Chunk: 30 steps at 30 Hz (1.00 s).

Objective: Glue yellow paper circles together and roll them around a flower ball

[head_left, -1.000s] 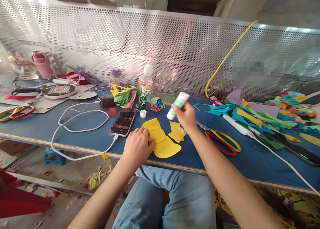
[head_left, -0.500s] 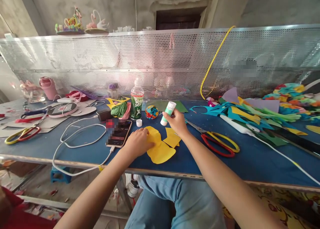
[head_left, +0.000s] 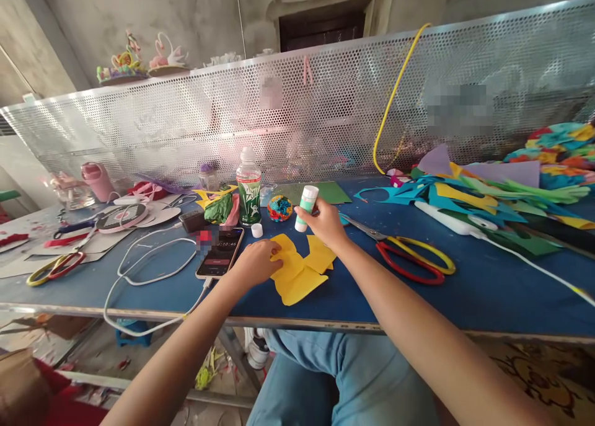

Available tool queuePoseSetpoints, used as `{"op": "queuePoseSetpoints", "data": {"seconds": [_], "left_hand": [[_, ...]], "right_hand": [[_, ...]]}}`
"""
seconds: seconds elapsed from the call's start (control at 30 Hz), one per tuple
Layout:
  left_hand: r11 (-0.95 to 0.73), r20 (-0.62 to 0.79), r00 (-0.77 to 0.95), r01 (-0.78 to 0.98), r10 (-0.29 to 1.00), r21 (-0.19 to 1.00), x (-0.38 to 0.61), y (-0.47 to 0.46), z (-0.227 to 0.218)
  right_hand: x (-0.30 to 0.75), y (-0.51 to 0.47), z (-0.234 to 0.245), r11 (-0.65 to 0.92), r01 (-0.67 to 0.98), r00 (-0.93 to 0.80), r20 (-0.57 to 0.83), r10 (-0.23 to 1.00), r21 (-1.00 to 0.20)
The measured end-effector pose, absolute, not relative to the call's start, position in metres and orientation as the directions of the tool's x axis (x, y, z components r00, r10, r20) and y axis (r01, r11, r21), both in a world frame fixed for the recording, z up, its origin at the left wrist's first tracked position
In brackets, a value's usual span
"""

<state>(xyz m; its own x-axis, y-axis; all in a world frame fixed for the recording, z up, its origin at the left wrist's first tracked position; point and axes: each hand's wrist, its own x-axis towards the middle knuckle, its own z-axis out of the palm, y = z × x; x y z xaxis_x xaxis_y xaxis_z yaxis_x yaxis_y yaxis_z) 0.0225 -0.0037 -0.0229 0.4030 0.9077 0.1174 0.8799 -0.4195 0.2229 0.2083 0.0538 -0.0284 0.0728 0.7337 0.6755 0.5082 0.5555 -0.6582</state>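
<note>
holding a white-green tube (head_left: 307, 203), the right grip (head_left: 325, 223) curls snugly.

I watch through one camera worn on the person's head, facing forward and down over the lap (head_left: 381, 370). The forearms (head_left: 413, 314) enter from the bottom edge, nearest the lens; the left hand (head_left: 258, 263) and right hand (head_left: 328, 224) sit mid-frame. The counter (head_left: 362, 292) spans my picture; beyond it stand the perforated screen (head_left: 223, 106) and, farther, the concrete wall (head_left: 199, 17). My view tilts slightly, the screen's top edge higher at right.
</note>
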Motion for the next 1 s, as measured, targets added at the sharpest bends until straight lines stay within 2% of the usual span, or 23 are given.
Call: {"op": "queuePoseSetpoints", "data": {"seconds": [0.2,0.33,0.5,0.63,0.87,1.0], "left_hand": [[-0.497,0.182,0.474,0.86,0.861,0.115,0.033,-0.014,-0.017],[-0.583,0.139,0.574,0.812,0.807,0.033,0.04,-0.021,-0.019],[-0.604,0.104,0.61,0.792,0.786,-0.087,0.047,-0.03,-0.022],[-0.623,0.08,0.625,0.781,0.776,-0.049,0.051,-0.037,-0.025],[-0.582,-0.008,0.588,0.803,0.809,0.13,0.041,-0.052,-0.029],[-0.611,0.007,0.617,0.778,0.787,0.146,0.035,-0.052,-0.025]], "right_hand": [[0.209,0.057,-0.032,0.573,0.483,0.06,0.678,0.733,-0.662],[0.21,0.058,-0.033,0.582,0.486,0.048,0.685,0.727,-0.652],[0.21,0.059,-0.032,0.572,0.515,0.042,0.685,0.727,-0.638],[0.21,0.058,-0.032,0.567,0.51,0.027,0.671,0.741,-0.647],[0.21,0.059,-0.035,0.568,0.502,0.02,0.665,0.746,-0.652],[0.209,0.059,-0.037,0.574,0.491,0.001,0.659,0.752,-0.656]]}}
